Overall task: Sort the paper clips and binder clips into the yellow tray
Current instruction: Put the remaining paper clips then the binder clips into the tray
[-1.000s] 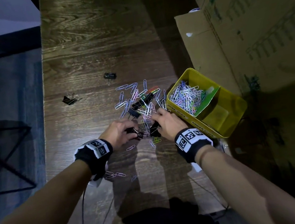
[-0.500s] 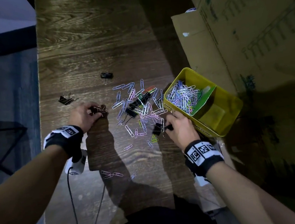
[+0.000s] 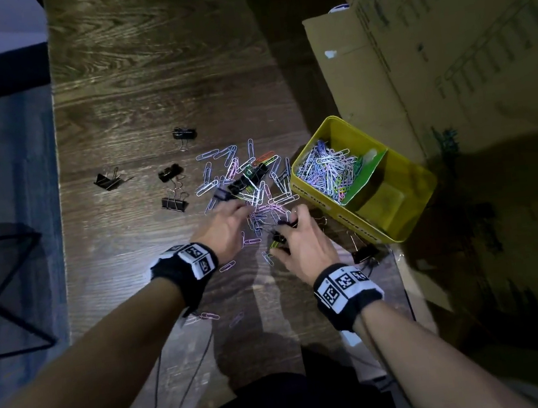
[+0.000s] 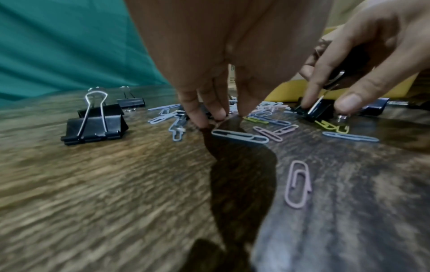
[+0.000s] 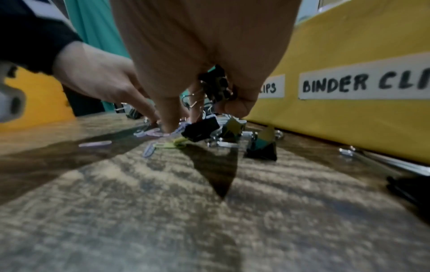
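Note:
The yellow tray stands at the right of the wooden table, with a heap of paper clips in its left compartment. A loose pile of coloured paper clips and black binder clips lies beside it. My left hand reaches into the pile, and its straight fingertips touch the table among the paper clips. My right hand holds a black binder clip in its palm. Its finger and thumb pinch another binder clip on the table.
Several binder clips lie apart at the left of the pile, and one more sits by the tray's near corner. Cardboard boxes stand behind the tray. The tray wall carries a "BINDER CLI" label. Stray paper clips lie near my left forearm.
My left hand carried binder clips out to the left, let them go there and came back to the pile. My right hand stayed by the tray with binder clips.

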`<state>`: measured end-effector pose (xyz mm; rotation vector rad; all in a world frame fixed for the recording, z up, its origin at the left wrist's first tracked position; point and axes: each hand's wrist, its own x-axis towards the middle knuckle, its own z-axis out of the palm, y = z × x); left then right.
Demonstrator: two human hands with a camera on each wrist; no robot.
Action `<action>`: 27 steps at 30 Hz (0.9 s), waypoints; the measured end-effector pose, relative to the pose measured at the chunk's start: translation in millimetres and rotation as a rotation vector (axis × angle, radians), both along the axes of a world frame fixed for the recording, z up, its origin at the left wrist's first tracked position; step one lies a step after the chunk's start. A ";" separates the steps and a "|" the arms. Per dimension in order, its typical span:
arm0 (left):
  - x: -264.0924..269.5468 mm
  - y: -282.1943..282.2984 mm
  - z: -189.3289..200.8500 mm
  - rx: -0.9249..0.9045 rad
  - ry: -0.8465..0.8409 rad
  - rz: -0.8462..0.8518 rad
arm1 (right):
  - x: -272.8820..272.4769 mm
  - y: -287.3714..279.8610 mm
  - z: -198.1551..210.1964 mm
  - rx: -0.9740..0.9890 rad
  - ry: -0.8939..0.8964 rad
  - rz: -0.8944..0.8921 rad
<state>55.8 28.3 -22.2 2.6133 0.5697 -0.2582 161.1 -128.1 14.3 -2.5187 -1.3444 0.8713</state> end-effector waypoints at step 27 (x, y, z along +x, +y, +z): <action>34.1 -27.5 -2.8 0.100 0.333 -0.367 | 19.6 -29.9 4.0 -0.118 0.055 -0.097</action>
